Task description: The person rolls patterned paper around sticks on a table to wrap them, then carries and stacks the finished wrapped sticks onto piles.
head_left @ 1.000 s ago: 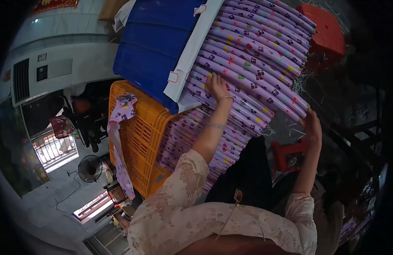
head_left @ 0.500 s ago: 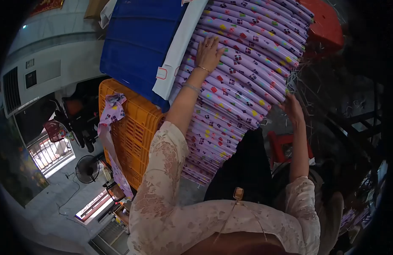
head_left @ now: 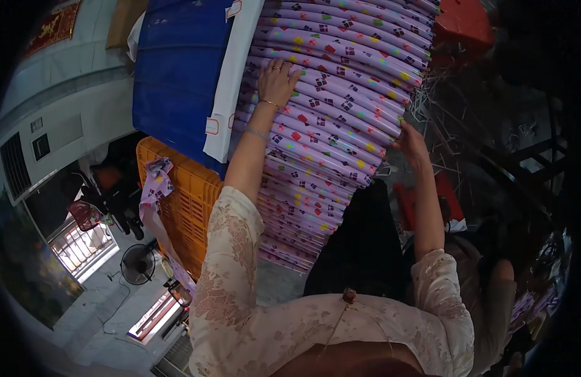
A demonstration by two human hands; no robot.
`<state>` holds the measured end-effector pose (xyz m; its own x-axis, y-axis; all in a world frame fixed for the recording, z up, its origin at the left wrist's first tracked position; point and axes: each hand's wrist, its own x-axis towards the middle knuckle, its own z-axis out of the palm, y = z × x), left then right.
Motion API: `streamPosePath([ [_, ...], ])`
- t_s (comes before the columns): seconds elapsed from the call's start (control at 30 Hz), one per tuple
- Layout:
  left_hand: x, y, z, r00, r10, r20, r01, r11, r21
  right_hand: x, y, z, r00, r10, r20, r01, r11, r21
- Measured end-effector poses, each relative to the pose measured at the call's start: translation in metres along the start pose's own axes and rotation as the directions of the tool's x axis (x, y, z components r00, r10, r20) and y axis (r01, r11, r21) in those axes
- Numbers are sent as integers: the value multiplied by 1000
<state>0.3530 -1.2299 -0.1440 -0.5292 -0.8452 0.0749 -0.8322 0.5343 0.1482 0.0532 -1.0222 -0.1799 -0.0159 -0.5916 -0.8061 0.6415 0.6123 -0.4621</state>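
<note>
A long stack of purple, gift-print paper pieces (head_left: 331,94), folded or rolled into glossy ridges, fans across the middle of the view. My left hand (head_left: 278,83) lies on top of the ridges near their left ends, fingers extended and open. At the right ends of the pieces is my right hand (head_left: 415,146), its fingertips touching the edge and its fingers apart from the thumb. A white board strip (head_left: 224,100) with red-outlined labels runs along the left side of the stack.
Beyond the strip stands a blue plastic bin (head_left: 177,69), above an orange crate (head_left: 184,201) with a purple strip (head_left: 157,188) hanging over it. Red plastic items (head_left: 460,31) and paper shreds (head_left: 438,119) lie at the right. A fan (head_left: 138,264) stands at the lower left.
The stack, bin and crate have shifted left in view. My left hand stays on the ridges, and my right hand remains at their right ends, slightly higher in view.
</note>
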Motion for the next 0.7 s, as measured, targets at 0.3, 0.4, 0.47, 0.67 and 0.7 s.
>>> streamPosePath([
  [0.3, -6, 5, -8, 999, 40, 0, -40, 998, 46, -3, 7, -9, 999, 29, 20, -30, 999, 43],
  [0.4, -11, 4, -11, 996, 81, 34, -82, 996, 35, -23, 9, 1, 997, 68, -22, -68, 997, 22],
  [0.47, -12, 5, -7, 996, 83, 9, -83, 996, 34, -13, 16, -7, 996, 83, -11, -83, 997, 9],
  [0.67, -13, -6, 4, 1000, -6, 30, 5, 1000, 30, -4, 20, 6, 1000, -19, -9, 19, 1000, 13],
  [0.7, -12, -7, 4, 999, -10, 41, 8, 999, 39, -5, 19, 10, 999, -37, -17, 38, 998, 49],
])
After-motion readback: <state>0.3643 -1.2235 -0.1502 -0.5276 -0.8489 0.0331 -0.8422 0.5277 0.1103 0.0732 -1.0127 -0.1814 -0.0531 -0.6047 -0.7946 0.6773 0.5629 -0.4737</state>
